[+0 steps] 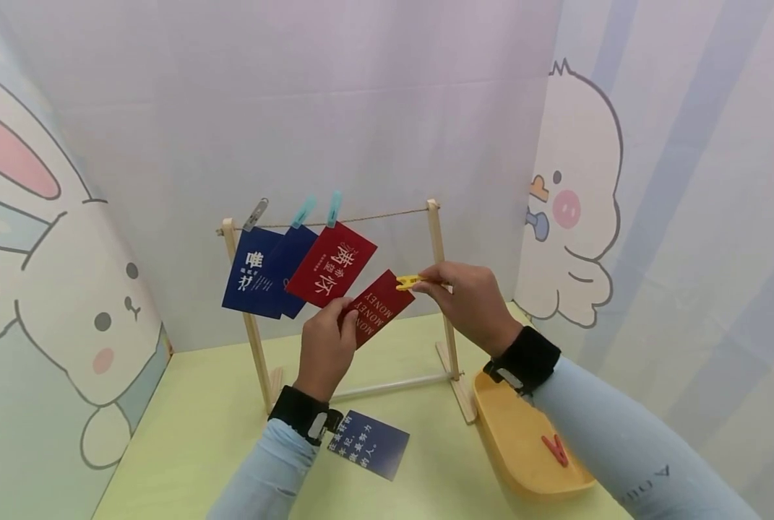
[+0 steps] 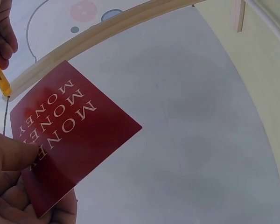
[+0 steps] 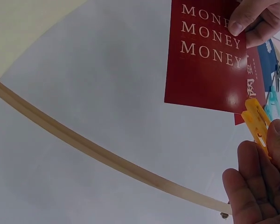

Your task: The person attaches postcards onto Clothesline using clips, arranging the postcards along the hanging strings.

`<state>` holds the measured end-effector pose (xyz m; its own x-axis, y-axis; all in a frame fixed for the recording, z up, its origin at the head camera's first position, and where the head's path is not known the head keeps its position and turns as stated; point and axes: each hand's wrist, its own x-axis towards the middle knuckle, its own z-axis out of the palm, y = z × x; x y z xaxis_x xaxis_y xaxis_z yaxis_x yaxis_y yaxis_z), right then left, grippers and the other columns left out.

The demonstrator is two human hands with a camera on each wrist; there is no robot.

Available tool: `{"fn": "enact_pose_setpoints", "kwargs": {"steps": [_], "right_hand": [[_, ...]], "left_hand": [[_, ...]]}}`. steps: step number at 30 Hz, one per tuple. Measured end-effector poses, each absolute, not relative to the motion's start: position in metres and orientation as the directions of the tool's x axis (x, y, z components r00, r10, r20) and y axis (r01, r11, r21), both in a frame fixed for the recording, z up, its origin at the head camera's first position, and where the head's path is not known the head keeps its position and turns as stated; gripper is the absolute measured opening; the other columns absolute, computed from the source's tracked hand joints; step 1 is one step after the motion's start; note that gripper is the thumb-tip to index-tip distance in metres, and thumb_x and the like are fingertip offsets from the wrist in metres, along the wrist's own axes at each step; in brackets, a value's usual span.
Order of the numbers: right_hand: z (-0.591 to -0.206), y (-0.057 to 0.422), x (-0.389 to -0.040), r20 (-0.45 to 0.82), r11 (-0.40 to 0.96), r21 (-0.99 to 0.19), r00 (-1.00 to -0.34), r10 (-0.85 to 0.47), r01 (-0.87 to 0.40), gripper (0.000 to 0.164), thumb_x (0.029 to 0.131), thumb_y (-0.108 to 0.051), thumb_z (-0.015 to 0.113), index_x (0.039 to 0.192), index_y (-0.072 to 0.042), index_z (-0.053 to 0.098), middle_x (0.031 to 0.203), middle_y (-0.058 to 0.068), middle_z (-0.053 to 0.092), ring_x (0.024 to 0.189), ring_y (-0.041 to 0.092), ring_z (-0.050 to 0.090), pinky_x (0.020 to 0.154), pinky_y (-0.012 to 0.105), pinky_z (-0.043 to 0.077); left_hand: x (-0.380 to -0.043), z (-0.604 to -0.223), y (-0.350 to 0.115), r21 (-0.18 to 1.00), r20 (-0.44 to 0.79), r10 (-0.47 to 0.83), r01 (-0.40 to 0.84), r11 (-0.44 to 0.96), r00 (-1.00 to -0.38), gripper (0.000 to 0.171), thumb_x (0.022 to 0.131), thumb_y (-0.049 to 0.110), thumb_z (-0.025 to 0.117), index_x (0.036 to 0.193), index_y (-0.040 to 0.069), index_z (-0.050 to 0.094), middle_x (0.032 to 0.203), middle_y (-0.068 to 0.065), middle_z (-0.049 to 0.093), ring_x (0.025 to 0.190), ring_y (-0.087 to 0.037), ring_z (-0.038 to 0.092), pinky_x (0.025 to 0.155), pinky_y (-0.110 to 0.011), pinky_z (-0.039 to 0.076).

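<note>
My left hand [image 1: 327, 345] pinches a red card [image 1: 379, 307] printed with "MONEY" between thumb and fingers, and the card is tilted. A yellow clothespin [image 1: 409, 282] is pinched in my right hand [image 1: 471, 300], its tip at the card's upper corner. In the right wrist view the clothespin [image 3: 256, 119] is beside the card's edge [image 3: 205, 88]; whether it bites the card I cannot tell. On the string [image 1: 387, 214] of a wooden frame [image 1: 437, 238] hang two blue cards [image 1: 251, 278] and another red card [image 1: 331, 263], held by a grey clothespin [image 1: 255, 214] and two teal clothespins [image 1: 304, 211].
A blue card [image 1: 370, 444] with white writing lies on the yellow-green table [image 1: 191, 433] below my left wrist. To the right stands a yellow tray [image 1: 510, 451] with a red clothespin [image 1: 554, 449] in it. A white rod [image 1: 393, 386] joins the frame's feet.
</note>
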<state>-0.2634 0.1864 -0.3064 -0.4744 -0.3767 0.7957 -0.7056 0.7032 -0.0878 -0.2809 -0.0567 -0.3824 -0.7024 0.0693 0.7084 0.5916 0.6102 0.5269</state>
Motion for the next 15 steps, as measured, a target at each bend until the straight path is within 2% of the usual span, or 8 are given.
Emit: {"fn": "enact_pose_setpoints", "kwargs": {"steps": [10, 15], "right_hand": [[-0.292, 0.184, -0.274, 0.817, 0.694, -0.054, -0.431, -0.383, -0.718, 0.024, 0.082, -0.024, 0.071, 0.099, -0.008, 0.070, 0.087, -0.001, 0.069, 0.072, 0.003, 0.052, 0.064, 0.024, 0.053], [-0.284, 0.183, -0.277, 0.831, 0.681, -0.042, -0.404, -0.383, -0.731, 0.024, 0.081, -0.021, 0.072, 0.098, -0.005, 0.069, 0.087, 0.001, 0.068, 0.071, 0.004, 0.051, 0.063, 0.026, 0.053]], "left_hand": [[-0.287, -0.367, -0.054, 0.563, 0.706, 0.029, 0.585, 0.584, -0.708, 0.030, 0.092, 0.023, 0.062, 0.119, 0.011, 0.060, 0.107, -0.004, 0.066, 0.087, -0.015, 0.060, 0.074, -0.046, 0.055], [-0.288, -0.359, -0.052, 0.577, 0.703, 0.026, 0.591, 0.563, -0.711, 0.029, 0.092, 0.021, 0.061, 0.118, 0.009, 0.059, 0.107, -0.006, 0.066, 0.088, -0.017, 0.060, 0.073, -0.048, 0.055]]}}
